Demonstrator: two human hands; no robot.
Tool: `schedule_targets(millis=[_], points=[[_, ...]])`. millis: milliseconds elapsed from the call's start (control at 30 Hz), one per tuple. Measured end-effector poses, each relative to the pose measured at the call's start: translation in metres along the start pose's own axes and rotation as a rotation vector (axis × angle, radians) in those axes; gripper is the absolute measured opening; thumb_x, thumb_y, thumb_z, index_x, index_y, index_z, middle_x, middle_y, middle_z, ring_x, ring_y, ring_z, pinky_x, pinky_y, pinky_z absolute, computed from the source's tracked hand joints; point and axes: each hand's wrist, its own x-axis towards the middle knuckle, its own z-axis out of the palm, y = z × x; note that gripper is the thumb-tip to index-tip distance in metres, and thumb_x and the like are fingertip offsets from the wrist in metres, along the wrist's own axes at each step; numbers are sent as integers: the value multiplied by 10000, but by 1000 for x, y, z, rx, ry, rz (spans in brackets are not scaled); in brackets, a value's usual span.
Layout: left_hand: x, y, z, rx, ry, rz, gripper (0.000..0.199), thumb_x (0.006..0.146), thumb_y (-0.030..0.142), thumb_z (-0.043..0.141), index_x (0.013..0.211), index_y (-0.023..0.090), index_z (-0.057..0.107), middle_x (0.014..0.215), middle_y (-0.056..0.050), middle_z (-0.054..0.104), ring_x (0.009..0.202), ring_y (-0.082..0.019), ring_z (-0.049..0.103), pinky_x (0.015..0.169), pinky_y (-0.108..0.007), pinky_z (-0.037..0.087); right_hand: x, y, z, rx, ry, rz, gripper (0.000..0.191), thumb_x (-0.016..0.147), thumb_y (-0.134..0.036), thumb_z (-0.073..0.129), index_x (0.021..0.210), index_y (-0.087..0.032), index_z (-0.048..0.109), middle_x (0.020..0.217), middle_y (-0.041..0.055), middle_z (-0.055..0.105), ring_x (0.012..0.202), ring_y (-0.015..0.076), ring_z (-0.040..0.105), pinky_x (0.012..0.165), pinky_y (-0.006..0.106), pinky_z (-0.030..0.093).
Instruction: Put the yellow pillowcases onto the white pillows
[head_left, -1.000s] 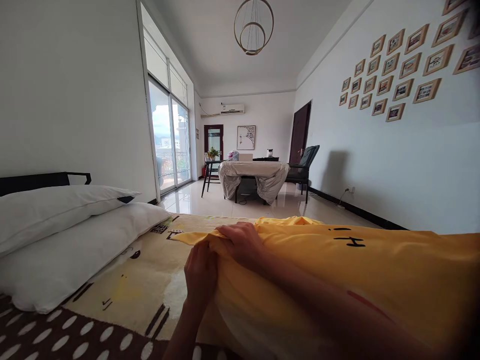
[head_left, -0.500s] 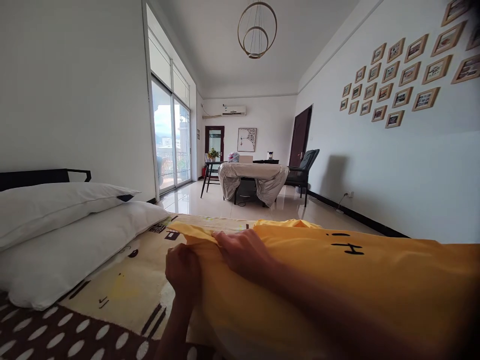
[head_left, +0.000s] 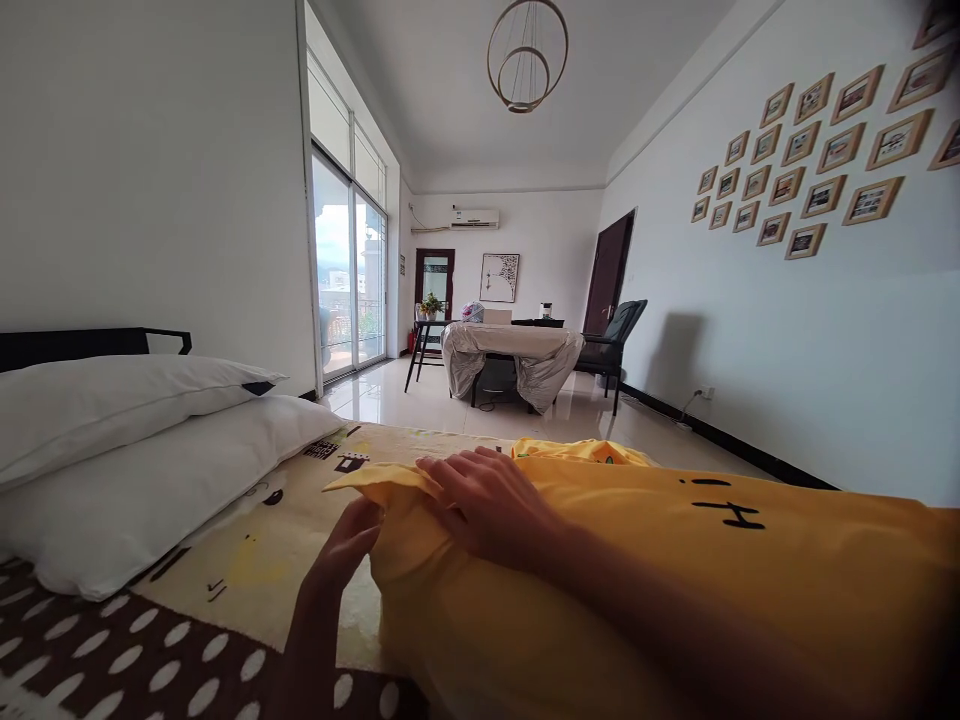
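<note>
A large yellow pillowcase [head_left: 637, 560] with black "Hi" lettering spreads across the lower right of the head view, puffed out as if filled. My right hand [head_left: 487, 500] lies over its top near the open end, fingers curled round a gathered fold. At the end's left edge, my left hand [head_left: 349, 540] pinches the cloth; some of its fingertips are hidden behind the fabric. A loose yellow flap sticks out to the left above that hand. What is inside the pillowcase cannot be seen.
Two white pillows [head_left: 165, 480] are stacked on the left of the bed, over a cream and brown patterned blanket [head_left: 247, 580]. Beyond the bed stand a covered table [head_left: 517, 340] and a black chair [head_left: 622, 335]. More yellow cloth [head_left: 577, 450] lies behind the pillowcase.
My left hand has moved slightly left and down, its fist loosening into a pinch. My right hand lies flatter over the cloth. The pillowcase's flap now points further left.
</note>
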Motion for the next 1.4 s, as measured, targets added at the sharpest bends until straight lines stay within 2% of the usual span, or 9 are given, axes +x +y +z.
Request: schedule_targets(millis=[133, 333, 433, 567, 767, 933, 1133, 1233, 1400], points=[[-7, 12, -2, 224, -144, 48, 507, 477, 326, 781, 945, 159, 684, 1004, -123, 686, 1039, -349, 581, 854, -423, 491, -3, 1, 10, -95, 163, -156, 168, 912, -157, 411, 852, -162, 568, 678, 18, 600, 626, 138, 514, 624, 293, 281], [-22, 31, 28, 758, 102, 125, 373, 584, 329, 722, 929, 190, 700, 856, -73, 711, 813, -293, 644, 742, -419, 538, -6, 1, 16, -140, 326, -213, 223, 880, -68, 367, 781, -150, 550, 602, -1, 547, 552, 126, 452, 606, 288, 274], [-18, 31, 36, 685, 220, 199, 287, 577, 278, 633, 834, 170, 703, 825, -70, 714, 808, -293, 650, 735, -412, 541, -8, 0, 16, -112, 267, -197, 209, 890, -69, 366, 828, -149, 549, 599, -12, 551, 533, 119, 456, 593, 290, 255], [-9, 30, 32, 417, 355, 104, 347, 526, 233, 591, 841, 128, 693, 844, -83, 721, 831, -300, 655, 696, -381, 545, -7, -8, 12, -131, 170, -145, 139, 883, -105, 427, 871, -160, 554, 682, 14, 571, 630, 147, 484, 624, 299, 266], [2, 26, 28, 41, 273, -47, 465, 506, 321, 734, 902, 86, 666, 752, -82, 706, 730, -274, 657, 625, -343, 528, -1, -12, 3, -153, 1, 121, 194, 851, -223, 499, 1010, -137, 570, 955, 108, 609, 885, 244, 504, 768, 357, 333], [14, 5, 40, 228, 627, 12, 401, 577, 459, 729, 701, 91, 630, 641, -60, 648, 600, -202, 591, 490, -287, 456, -3, -7, 8, -69, -232, 185, 250, 858, -242, 492, 1067, -124, 563, 940, 108, 649, 855, 224, 564, 760, 346, 355], [1, 1, 47, 355, 881, 118, 393, 636, 518, 639, 623, 126, 613, 629, -84, 645, 628, -234, 606, 487, -312, 477, 4, -14, 16, -109, -198, 173, 181, 793, -162, 489, 942, -125, 583, 881, 107, 640, 792, 228, 562, 700, 345, 364], [-4, 5, 39, 438, 760, 206, 368, 662, 511, 593, 646, 145, 617, 661, -79, 665, 680, -257, 630, 535, -324, 509, 6, -12, 17, -61, -176, 159, 199, 710, -85, 500, 886, -138, 577, 880, 99, 632, 806, 214, 553, 681, 313, 350], [-5, 13, 15, 500, 204, 229, 498, 569, 390, 721, 983, 144, 598, 985, -101, 678, 939, -301, 627, 723, -346, 541, -2, -1, 14, 116, -171, 315, 128, 771, -119, 461, 844, -184, 544, 843, 45, 645, 740, 167, 550, 584, 272, 270]])
